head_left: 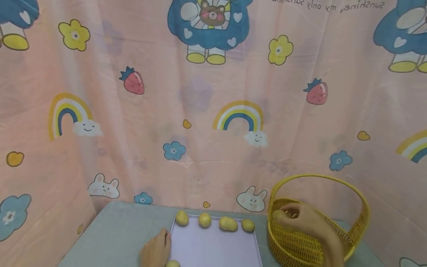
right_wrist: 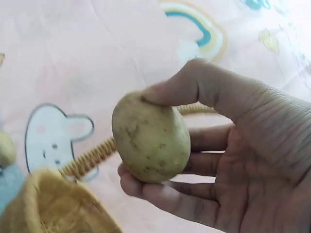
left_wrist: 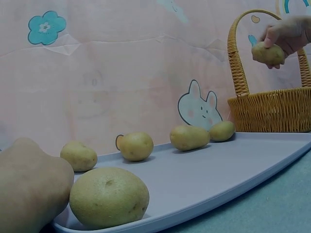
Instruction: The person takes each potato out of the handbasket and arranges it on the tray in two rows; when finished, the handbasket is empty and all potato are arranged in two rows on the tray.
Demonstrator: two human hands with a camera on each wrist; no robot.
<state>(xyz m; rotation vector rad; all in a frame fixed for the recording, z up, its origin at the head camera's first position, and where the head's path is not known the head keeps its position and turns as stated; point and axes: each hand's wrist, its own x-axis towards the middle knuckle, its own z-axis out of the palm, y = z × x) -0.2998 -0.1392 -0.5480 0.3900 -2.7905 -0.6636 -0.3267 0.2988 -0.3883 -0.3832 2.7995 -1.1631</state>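
Observation:
My right hand (head_left: 305, 221) holds a potato (right_wrist: 151, 138) between thumb and fingers. In the left wrist view that potato is up at the level of the handle of the yellow wicker basket (left_wrist: 272, 111). My left hand (head_left: 155, 249) lies at the left rim of the pale tray (head_left: 213, 246); how its fingers lie there cannot be told. Along the tray's far edge stand several potatoes: one at the left corner (head_left: 182, 218), a round one (head_left: 205, 220), a longer one (head_left: 228, 224) and one at the right (head_left: 248, 225). Another potato (left_wrist: 109, 198) sits close beside my left hand.
The basket stands just right of the tray, its tall arched handle (head_left: 320, 177) rising above the rim. A grey-green cloth (head_left: 110, 237) covers the table. Behind it hangs a pink curtain (head_left: 200, 167) with printed rainbows, flowers and rabbits.

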